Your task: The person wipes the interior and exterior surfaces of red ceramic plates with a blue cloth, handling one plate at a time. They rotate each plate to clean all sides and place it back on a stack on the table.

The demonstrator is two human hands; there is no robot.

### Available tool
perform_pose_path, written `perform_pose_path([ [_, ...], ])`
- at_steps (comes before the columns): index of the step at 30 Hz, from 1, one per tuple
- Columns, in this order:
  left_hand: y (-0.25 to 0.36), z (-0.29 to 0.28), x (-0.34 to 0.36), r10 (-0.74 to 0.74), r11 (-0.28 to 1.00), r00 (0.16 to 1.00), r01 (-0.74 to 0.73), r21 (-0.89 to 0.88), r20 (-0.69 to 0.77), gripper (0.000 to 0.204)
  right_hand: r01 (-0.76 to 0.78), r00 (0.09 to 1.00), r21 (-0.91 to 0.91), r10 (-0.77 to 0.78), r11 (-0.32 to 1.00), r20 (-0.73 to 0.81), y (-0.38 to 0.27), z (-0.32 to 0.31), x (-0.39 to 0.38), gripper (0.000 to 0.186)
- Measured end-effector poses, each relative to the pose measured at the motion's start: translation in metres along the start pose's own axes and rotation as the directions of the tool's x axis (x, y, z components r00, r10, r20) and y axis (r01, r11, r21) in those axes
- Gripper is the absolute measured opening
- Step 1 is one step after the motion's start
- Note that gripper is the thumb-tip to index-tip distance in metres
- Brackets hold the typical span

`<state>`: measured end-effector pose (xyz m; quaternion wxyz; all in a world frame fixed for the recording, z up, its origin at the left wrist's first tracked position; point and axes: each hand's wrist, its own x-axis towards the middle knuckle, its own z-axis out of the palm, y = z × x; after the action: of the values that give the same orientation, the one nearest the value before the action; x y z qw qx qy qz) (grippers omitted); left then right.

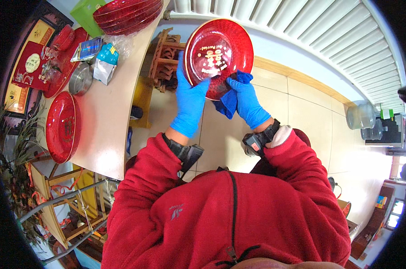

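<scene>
A shiny red round plate (232,45) with a gold rim and gold figures in its middle is held up in front of me, above the floor. My left hand (189,98), in a blue glove, grips its left edge with the thumb over the front. In my right hand (250,103), also gloved in blue, a dark blue cloth (227,103) is pinched against the plate's lower right edge. Part of the cloth hangs below the plate, and another bit sticks out above my fingers.
On the table (106,112) at left lie another red plate (63,127), a metal bowl (81,79), a blue-and-white packet (106,62) and a stack of red plates (129,18). A wooden rack (165,60) stands beyond it. A white radiator (301,31) lines the far right wall, with water jugs (360,116) farther right.
</scene>
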<state>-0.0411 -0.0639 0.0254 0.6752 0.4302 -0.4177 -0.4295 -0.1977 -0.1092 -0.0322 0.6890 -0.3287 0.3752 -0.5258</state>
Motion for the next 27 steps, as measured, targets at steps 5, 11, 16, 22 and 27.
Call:
perform_pose_path([
  [5, 0.010, -0.024, 0.010, 0.096, 0.936, 0.937, -0.199, 0.289, 0.335, 0.087, 0.220, 0.950, -0.577, -0.307, 0.786, -0.056, -0.047, -0.028, 0.027, 0.029],
  [11, 0.009, -0.006, -0.002, -0.081, 0.994, 0.993, 0.086, -0.061, 0.083, 0.088, 0.160, 0.939, -0.709, -0.326, 0.686, -0.104, -0.038, -0.045, 0.031, 0.031],
  [16, 0.009, -0.027, 0.010, -0.299, 0.928, 0.951, 0.270, -0.257, -0.081, 0.069, 0.067, 0.997, -0.466, -0.036, 0.882, 0.075, -0.059, -0.032, 0.020, 0.041],
  [22, -0.006, -0.031, 0.013, -0.273, 0.956, 0.959, 0.279, -0.091, 0.076, 0.062, 0.508, 0.845, -0.659, -0.468, 0.554, 0.258, -0.078, -0.011, 0.004, 0.028],
  [27, -0.013, -0.019, 0.002, -0.412, 0.869, 0.890, 0.448, -0.208, 0.196, 0.057, 0.830, 0.470, -0.482, -0.113, -0.282, 0.875, -0.039, -0.001, 0.003, 0.038],
])
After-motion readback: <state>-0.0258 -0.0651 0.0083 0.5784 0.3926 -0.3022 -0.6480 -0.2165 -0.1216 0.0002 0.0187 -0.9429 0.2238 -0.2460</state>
